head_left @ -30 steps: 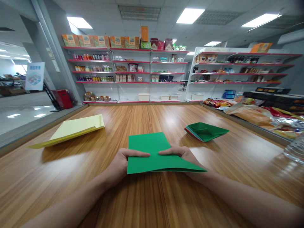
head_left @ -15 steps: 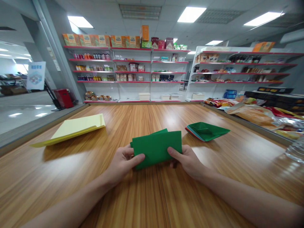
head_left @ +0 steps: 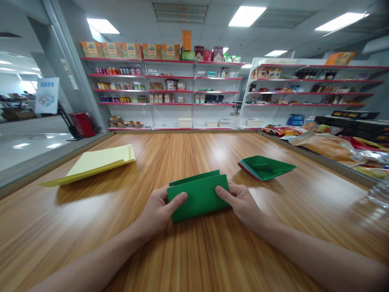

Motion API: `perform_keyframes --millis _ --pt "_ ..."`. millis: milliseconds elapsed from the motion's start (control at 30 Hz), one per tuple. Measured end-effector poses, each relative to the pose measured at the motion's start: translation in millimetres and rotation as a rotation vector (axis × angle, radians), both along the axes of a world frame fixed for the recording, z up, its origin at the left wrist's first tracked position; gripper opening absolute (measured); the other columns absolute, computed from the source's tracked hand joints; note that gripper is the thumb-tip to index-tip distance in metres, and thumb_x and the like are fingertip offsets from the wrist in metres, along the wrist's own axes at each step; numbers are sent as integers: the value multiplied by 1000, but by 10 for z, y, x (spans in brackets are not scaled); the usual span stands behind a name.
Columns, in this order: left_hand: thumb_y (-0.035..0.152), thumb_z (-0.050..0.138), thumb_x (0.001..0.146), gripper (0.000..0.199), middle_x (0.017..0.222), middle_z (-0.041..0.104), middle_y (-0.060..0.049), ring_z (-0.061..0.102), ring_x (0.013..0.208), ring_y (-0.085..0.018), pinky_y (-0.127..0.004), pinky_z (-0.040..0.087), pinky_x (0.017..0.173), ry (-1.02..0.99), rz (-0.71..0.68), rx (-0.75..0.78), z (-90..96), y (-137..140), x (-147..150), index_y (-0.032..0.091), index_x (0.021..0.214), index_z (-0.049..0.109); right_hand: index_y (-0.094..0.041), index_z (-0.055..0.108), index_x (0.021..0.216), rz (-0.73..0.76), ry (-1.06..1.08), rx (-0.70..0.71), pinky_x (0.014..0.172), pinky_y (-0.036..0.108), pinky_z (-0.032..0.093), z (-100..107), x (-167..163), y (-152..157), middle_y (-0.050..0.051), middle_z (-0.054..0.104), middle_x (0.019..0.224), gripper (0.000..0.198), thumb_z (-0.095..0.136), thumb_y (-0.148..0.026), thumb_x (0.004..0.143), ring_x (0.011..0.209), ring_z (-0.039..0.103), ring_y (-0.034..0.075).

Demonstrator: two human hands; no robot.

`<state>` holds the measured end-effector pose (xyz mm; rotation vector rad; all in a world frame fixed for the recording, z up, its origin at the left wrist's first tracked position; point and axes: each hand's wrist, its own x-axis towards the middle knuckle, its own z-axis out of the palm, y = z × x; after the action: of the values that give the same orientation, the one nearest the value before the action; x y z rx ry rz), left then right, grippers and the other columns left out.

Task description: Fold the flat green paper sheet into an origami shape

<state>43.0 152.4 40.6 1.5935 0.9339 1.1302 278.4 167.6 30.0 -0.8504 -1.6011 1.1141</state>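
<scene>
Left hand (head_left: 159,209) and right hand (head_left: 243,200), each grasping one end of a folded green sheet of paper (head_left: 199,199), thumbs flat on its near face. The sheet is over the near middle of a wood-grain table (head_left: 188,150), its two layers parted along the upper edge. Farther right lies a nest of folded papers (head_left: 272,169), green uppermost; farther left, pale yellow paper (head_left: 99,161). A clear object (head_left: 379,194), cut off at the right, may be a plastic bottle. Stocked shelves (head_left: 165,112) stand beyond the table's far edge.
</scene>
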Motion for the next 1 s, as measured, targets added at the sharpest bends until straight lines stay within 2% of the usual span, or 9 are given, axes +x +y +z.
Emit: perform_keyframes --millis 167,467,667,1000 --pt "45 60 82 36 64 59 -2 50 57 -12 -21 40 49 73 48 -13 -13 4 6 12 70 65 -19 70 97 -8 34 -61 69 26 49 -19 10 11 3 69 87 23 63 -38 85 77 61 15" --pt "45 65 77 35 62 63 -4 53 57 -14 -23 41 51 11 68 -81 -35 18 3 11 69 69 -16 72 95 27 -6 -76 72 30 51 -33 25 14 6 71 86 27 62 -39 85 80 63 19" --pt "51 67 74 44 51 53 0 45 48 -11 -20 34 44 -20 152 -109 -73 48 14 12 55 62 -17 73 92 23 -1 -78 70 30 51 -17 14 -22 6 72 84 26 63 -39 83 78 64 19" --pt "53 65 76 46 51 51 1 44 47 -10 -20 33 43 -34 138 -100 -71 32 27 12 55 60 -16 73 89 -19 -35 -61 65 29 50 -9 0 -26 6 71 82 27 63 -41 83 73 63 19"
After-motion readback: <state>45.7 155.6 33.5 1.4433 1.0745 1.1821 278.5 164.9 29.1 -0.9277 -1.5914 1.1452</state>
